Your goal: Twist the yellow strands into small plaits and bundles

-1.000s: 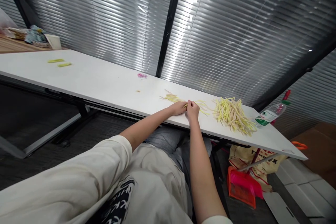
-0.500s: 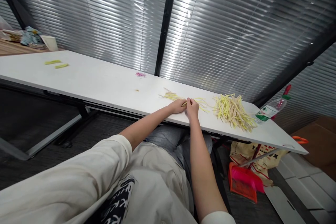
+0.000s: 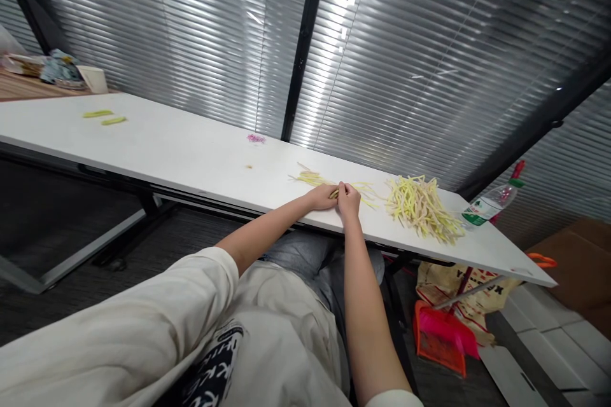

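Though thin, strands [image 3: 334, 194] between fingers [image 3: 348, 189]

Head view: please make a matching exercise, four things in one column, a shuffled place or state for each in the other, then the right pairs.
Column one
1. bottle
2. cup
3. strip pile
4. dustpan

Column two
A. down on the floor
B. between the right hand and the bottle
C. white, near the left end of the table
D. clear, with a green cap

Pairs: 1-D, 2-C, 3-B, 4-A
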The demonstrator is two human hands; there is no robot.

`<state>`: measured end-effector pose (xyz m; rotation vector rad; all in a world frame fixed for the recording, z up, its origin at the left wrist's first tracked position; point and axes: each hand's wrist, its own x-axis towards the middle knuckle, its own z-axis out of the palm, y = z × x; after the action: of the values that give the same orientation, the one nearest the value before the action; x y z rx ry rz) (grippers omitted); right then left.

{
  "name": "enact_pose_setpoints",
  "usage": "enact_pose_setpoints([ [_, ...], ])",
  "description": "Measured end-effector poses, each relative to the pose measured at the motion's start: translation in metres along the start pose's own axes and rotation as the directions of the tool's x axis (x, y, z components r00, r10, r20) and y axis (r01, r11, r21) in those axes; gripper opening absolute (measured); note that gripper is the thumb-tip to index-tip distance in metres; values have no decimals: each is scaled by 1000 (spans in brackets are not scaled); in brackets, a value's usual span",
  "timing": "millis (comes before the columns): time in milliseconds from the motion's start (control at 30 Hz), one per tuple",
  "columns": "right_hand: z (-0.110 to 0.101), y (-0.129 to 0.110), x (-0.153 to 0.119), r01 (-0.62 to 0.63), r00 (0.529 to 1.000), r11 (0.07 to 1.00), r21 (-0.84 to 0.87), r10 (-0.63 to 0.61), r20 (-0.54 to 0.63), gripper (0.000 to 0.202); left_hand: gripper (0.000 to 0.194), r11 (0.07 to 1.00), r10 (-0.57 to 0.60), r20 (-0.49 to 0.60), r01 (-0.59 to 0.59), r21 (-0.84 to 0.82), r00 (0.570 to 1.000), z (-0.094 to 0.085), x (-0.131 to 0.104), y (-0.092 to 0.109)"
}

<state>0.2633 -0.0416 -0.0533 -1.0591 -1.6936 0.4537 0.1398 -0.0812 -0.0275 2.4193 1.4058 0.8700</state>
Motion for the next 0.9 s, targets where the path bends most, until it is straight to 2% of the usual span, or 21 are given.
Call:
enact_pose_setpoints([
  [433,1,1,0,4,1000,1000,-15,-4,3,40,45,999,-10,-10,10,49,1000,8,3,-9],
  [900,0,0,-1,-18,1000,1000,-7,19,16,40,45,995,-22,8,21,102,1000,2,0,-2],
])
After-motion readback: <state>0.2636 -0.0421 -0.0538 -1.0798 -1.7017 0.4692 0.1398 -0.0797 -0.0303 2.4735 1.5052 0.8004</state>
